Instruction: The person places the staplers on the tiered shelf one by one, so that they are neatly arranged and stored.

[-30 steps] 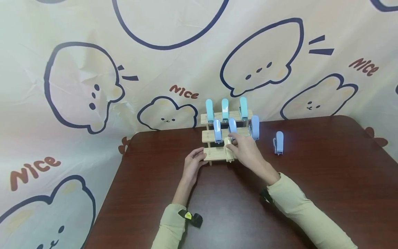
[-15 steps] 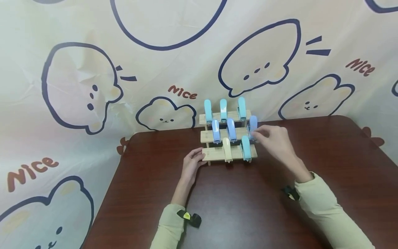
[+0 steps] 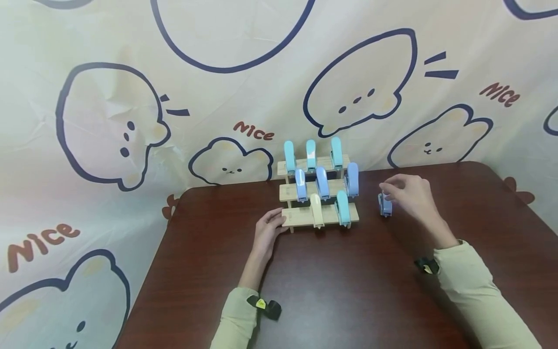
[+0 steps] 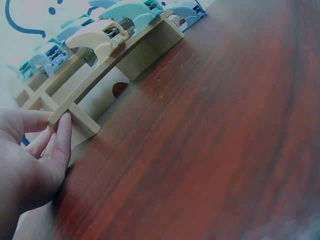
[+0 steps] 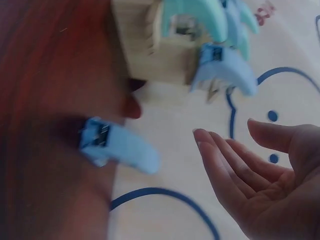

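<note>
A three-tier wooden rack (image 3: 298, 218) carries several small staplers. My left hand (image 3: 267, 231) pinches the left end of its lowest board, thumb and fingers on either side, as the left wrist view (image 4: 37, 150) also shows. On that board stand a cream stapler (image 3: 317, 211) and a turquoise stapler (image 3: 343, 208). A blue stapler (image 3: 385, 205) stands alone on the table to the right of the rack. My right hand (image 3: 411, 196) hovers over it, covering its upper part in the head view. In the right wrist view, thumb and fingers are spread apart, clear of the blue stapler (image 5: 122, 145).
Blue staplers, such as the middle one (image 3: 322, 182), line the middle tier. Turquoise ones, such as the centre one (image 3: 311, 155), line the top tier. The dark wooden table (image 3: 331, 291) meets a cartoon-printed cloth (image 3: 244, 97) close behind the rack.
My right hand has let go of the cream stapler and moved right to the lone blue stapler, uncovering the turquoise one on the lowest board. My left hand keeps its place.
</note>
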Demonstrator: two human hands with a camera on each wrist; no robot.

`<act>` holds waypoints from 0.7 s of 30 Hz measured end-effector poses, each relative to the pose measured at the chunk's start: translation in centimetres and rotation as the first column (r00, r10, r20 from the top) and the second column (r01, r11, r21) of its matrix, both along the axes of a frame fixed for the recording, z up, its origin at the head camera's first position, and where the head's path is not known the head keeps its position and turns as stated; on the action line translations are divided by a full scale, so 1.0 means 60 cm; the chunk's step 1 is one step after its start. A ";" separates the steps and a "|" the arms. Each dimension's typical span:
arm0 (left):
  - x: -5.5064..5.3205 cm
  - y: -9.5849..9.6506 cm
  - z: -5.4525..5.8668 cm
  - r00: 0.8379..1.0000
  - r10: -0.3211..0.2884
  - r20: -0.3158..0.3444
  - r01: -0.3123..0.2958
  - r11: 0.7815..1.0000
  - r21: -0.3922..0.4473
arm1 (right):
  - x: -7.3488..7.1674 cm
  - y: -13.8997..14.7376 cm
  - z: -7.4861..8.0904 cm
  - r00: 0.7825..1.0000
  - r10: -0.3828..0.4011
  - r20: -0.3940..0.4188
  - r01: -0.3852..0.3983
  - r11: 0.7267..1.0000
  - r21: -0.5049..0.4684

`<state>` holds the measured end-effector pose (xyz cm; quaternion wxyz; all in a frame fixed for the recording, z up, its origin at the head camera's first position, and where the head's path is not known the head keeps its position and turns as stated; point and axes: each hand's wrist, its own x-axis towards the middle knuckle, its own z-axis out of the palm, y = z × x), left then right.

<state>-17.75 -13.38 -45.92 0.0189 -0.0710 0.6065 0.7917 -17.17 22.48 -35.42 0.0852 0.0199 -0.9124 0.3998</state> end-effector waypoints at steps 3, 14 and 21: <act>0.001 0.000 0.000 1.000 0.000 0.002 0.000 1.000 -0.001 | -0.006 0.011 -0.015 0.999 -0.044 -0.024 0.044 0.999 -0.008; -0.002 -0.002 -0.003 1.000 0.001 0.009 -0.001 1.000 -0.002 | -0.025 0.032 -0.048 0.994 -0.103 0.036 0.102 0.995 0.019; -0.004 -0.001 -0.004 1.000 -0.003 0.008 0.003 1.000 0.001 | -0.040 0.038 -0.067 0.995 -0.082 0.050 0.081 0.996 0.035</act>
